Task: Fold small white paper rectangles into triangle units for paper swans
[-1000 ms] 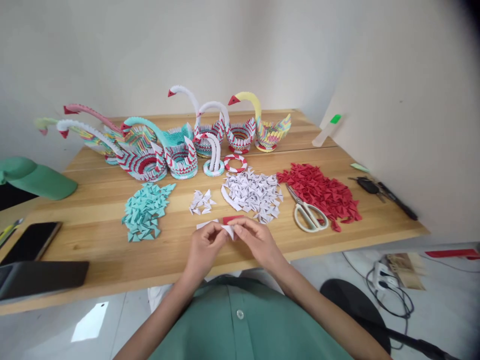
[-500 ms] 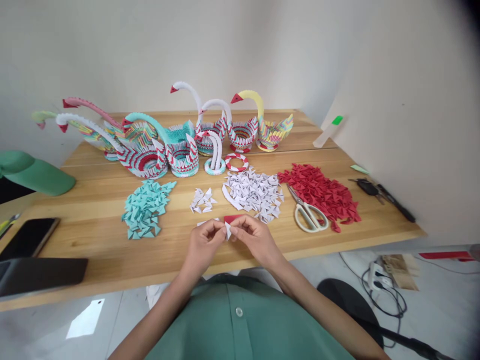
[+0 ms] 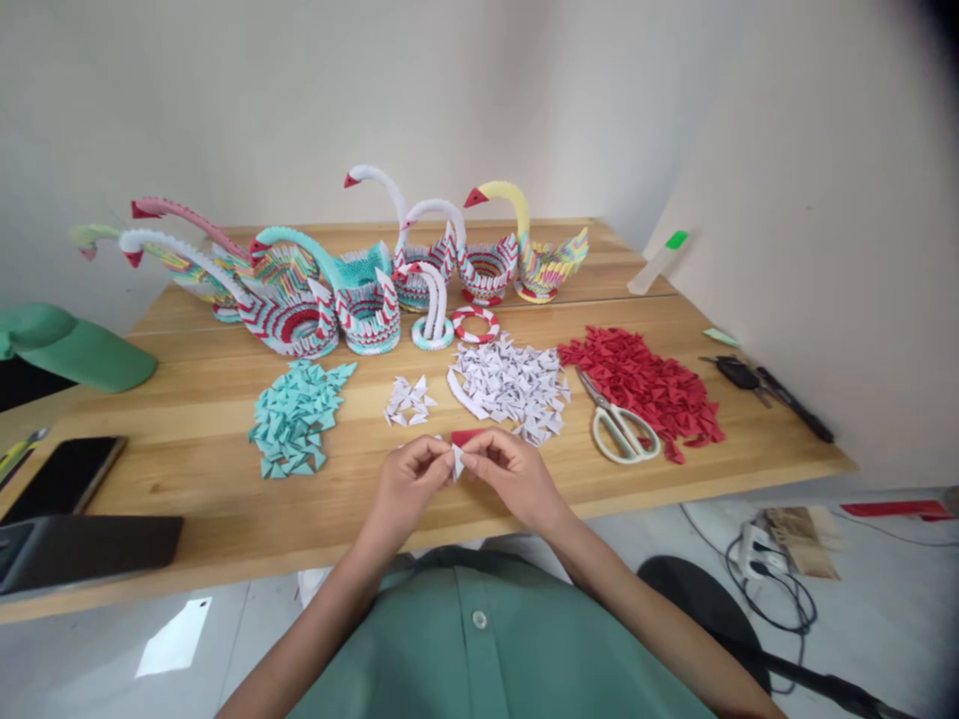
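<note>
Between my two hands, near the table's front edge, is a small white folded paper triangle (image 3: 458,462). My left hand (image 3: 409,486) pinches its left side with thumb and forefinger. From the right, my right hand (image 3: 513,479) grips the same piece. Just behind my fingers lies a flat red paper piece (image 3: 466,436), partly hidden by my right hand. A small cluster of white triangles (image 3: 409,400) sits beyond my left hand. The larger white pile (image 3: 516,384) spreads behind my right hand, with a curved white strip (image 3: 466,395) at its left edge.
Turquoise triangles (image 3: 298,419) lie left and red triangles (image 3: 651,384) right, by white-handled scissors (image 3: 626,435). Several paper swans (image 3: 292,315) stand at the back, near a red-and-white ring (image 3: 476,325). A phone (image 3: 64,477), green bottle (image 3: 82,350) and keys (image 3: 738,373) lie at the sides.
The whole view has shifted slightly, with things now a little farther right in the picture. Both hands keep their pinch on the white triangle, with barely any visible movement.
</note>
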Demonstrator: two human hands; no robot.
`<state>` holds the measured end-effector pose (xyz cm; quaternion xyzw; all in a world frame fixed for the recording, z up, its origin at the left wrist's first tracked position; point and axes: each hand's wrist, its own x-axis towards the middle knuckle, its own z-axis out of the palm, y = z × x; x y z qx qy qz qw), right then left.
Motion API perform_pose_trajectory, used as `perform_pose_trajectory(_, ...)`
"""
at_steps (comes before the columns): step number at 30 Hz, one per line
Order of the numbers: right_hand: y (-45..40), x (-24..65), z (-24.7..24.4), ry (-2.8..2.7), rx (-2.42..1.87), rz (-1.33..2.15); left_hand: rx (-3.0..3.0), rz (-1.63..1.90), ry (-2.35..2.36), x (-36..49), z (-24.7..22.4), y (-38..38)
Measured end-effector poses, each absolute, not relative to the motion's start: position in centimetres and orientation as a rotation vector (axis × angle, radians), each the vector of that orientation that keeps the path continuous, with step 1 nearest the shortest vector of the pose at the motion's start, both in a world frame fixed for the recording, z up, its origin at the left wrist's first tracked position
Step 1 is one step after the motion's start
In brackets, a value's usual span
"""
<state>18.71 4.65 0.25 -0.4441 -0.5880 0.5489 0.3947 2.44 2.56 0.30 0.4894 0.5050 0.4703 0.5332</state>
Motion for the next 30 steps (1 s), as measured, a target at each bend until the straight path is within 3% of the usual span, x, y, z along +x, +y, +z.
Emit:
perform_pose_trajectory(4, 4.8, 18.5, 0.4, -1.369, -1.079, 1.47, 0.935, 1.05, 1.059, 2.1, 0.0, 2.6)
perform_pose_trajectory(12, 4.9, 18.0, -0.1, -1.447, -1.114, 1.398, 1.015, 0.945, 1.105, 1.3, 0.0, 2.4)
perform_pose_trajectory(21, 5.0, 17.4, -0.1, -1.549, -1.127, 1.329, 1.291, 1.074, 1.299, 1.0, -0.5, 2.0)
perform_pose_trajectory(30, 4.9, 16.8, -0.1, -1.418, -1.103, 1.425, 1.074, 1.117, 1.184, 0.8, -0.2, 1.9)
